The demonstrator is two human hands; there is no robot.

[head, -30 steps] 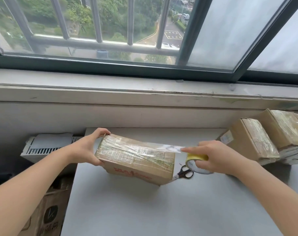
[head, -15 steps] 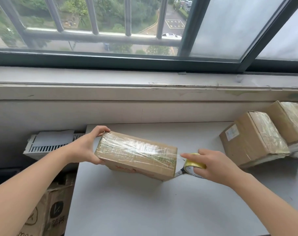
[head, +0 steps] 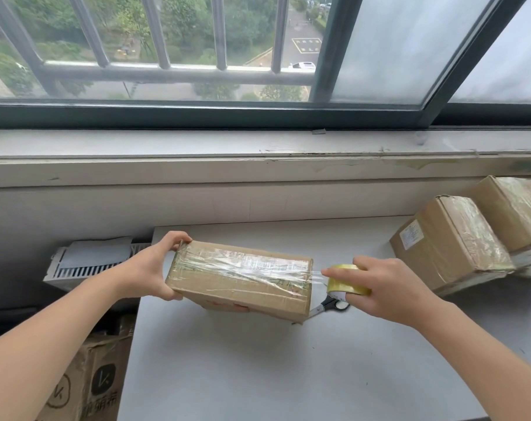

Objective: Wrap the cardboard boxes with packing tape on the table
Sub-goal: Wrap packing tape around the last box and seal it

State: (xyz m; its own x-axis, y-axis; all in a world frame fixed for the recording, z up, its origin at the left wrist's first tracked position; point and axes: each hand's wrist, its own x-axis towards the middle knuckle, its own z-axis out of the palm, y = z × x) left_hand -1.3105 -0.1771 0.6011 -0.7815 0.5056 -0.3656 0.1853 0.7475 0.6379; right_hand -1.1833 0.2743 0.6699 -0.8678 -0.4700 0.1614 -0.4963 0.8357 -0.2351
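- While our left hand (head: 148, 270) grips the left end of the box (head: 243, 278), fingers curled over its top edge, the box tilts over the table (head: 258, 375).
- Our right hand (head: 388, 287) is clamped on the tape roll (head: 344, 279) just right of the box, and a clear strip runs from the roll onto the box's top.
- Scissors (head: 331, 303) lie at the box's right corner.
- A second box (head: 449, 241) and a third box (head: 516, 214), both taped, stand well right of it.

Cardboard box (head: 243, 281) glossy-taped; table (head: 258, 375) matt, smooth.
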